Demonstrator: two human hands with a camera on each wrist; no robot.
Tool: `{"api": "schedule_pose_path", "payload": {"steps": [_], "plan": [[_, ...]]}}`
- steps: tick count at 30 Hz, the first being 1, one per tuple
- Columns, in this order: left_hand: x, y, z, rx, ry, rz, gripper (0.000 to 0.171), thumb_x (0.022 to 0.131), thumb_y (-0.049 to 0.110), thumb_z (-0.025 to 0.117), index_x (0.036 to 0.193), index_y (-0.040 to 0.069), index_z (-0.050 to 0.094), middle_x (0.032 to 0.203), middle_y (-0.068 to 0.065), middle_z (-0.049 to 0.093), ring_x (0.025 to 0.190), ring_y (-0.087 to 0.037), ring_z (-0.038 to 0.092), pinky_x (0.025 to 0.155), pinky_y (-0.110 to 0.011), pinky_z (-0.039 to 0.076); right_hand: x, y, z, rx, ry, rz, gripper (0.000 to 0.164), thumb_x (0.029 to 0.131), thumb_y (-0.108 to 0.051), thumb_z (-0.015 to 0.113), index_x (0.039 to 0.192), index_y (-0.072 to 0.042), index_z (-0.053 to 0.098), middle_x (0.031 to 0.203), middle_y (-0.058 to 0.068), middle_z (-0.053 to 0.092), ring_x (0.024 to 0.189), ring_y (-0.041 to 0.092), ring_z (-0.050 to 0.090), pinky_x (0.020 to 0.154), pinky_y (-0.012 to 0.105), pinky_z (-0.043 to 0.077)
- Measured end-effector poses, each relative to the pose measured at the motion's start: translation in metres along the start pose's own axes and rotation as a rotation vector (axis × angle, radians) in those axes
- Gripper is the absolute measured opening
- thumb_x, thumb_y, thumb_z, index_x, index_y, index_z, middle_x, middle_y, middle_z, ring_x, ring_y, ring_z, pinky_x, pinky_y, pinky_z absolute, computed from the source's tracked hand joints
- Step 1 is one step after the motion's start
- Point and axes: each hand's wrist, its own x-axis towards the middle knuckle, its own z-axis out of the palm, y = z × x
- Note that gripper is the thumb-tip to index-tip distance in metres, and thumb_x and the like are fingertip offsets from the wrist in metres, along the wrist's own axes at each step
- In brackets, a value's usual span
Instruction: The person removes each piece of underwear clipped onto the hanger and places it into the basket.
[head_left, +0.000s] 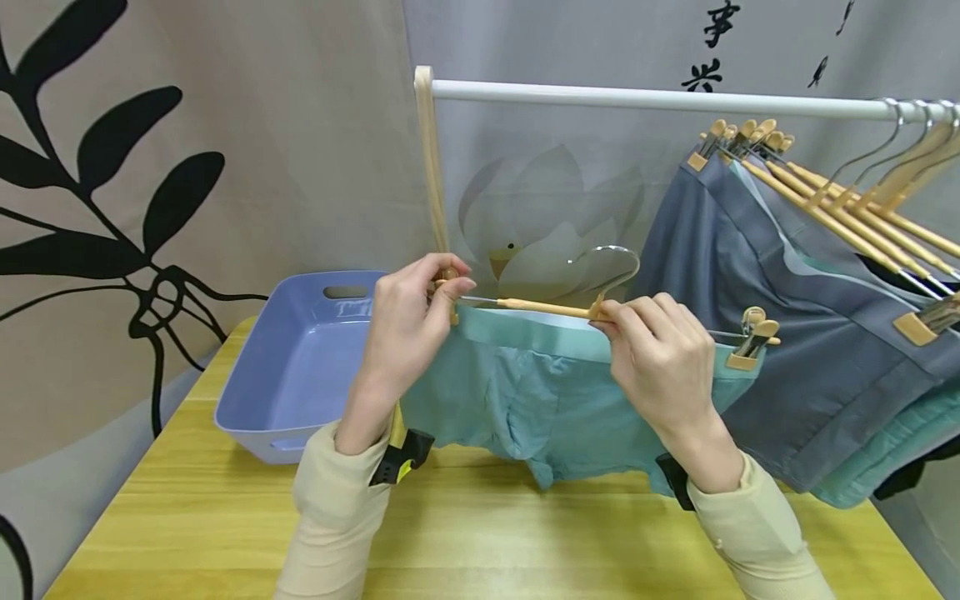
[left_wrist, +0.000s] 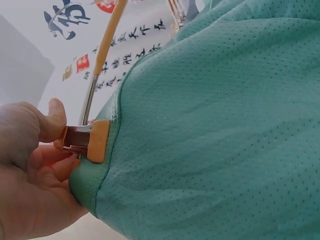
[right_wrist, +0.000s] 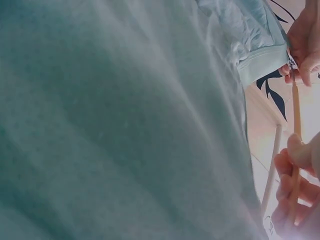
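Teal boxer briefs (head_left: 555,392) hang by the waistband from a wooden clip hanger (head_left: 543,308) with a metal hook. My left hand (head_left: 411,317) pinches the left hanger clip (left_wrist: 97,141) between thumb and fingers, and the clip's pad lies over the waistband's corner. Near the base of the hook, my right hand (head_left: 660,358) grips the hanger's bar, as the right wrist view also shows with the fingers (right_wrist: 295,190) curled around it. At the other end, the right clip (head_left: 750,342) bites the waistband.
A blue plastic basin (head_left: 300,417) stands on the wooden table (head_left: 465,533) at the left. Behind my hands a white rail (head_left: 637,96) on a wooden post (head_left: 431,167) carries several hangers with grey shorts (head_left: 810,333) and teal garments at the right. A printed curtain (head_left: 315,150) covers the back.
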Motion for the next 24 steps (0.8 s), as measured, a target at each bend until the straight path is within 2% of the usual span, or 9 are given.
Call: {"api": "schedule_pose_path", "payload": {"steps": [5,15,24], "plan": [[-0.0018,0.0019,-0.0021,0.024,0.008,0.003,0.013,0.086,0.015,0.062,0.087,0.002,0.066,0.076,-0.007,0.068,0.051,-0.010,0.051,0.045,-0.022,0.035,-0.0005,-0.0007,0.0007,0.014,-0.002,0.004,0.018,0.088,-0.015,0.059,0.081,0.000,0.068,0.067,0.011,0.061,0.058,0.026,0.051,0.051,0.036,0.039],[-0.0032,0.0026,-0.0032,0.037,0.037,0.024,0.014,0.086,0.015,0.061,0.086,0.002,0.066,0.072,-0.007,0.066,0.047,-0.010,0.046,0.043,-0.023,0.033,0.0004,-0.0016,0.0018,0.026,0.015,-0.008,0.007,0.081,-0.007,0.066,0.080,-0.001,0.068,0.066,0.011,0.061,0.057,0.027,0.050,0.050,0.037,0.038],[-0.0032,0.0025,-0.0044,0.030,0.055,0.034,0.013,0.086,0.014,0.061,0.084,0.002,0.066,0.069,-0.007,0.066,0.047,-0.010,0.051,0.042,-0.022,0.033,0.0017,-0.0021,0.0041,0.017,0.027,-0.031,0.020,0.089,-0.016,0.057,0.079,-0.002,0.067,0.066,0.010,0.060,0.057,0.026,0.050,0.049,0.035,0.038]]}}
